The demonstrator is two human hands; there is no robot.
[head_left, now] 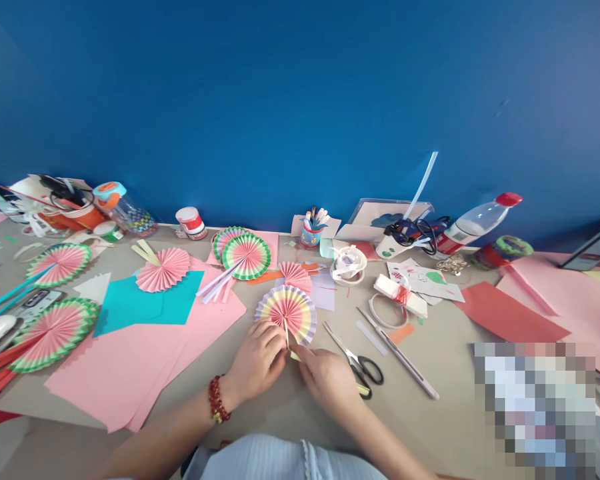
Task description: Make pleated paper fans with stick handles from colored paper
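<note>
Against a blue wall [300, 100], a grey table [445, 340] bears pleated paper fans [303, 320].

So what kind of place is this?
Likely a craft workspace: a table against a blue wall, with folded paper fans, sheets of coloured paper, and scissors by the right hand.

Lilac-edged fan [292, 308] is pink then yellow inside, near-left fan [53, 332] pink with green-white edging, far wall [290, 107] super blue.
</note>
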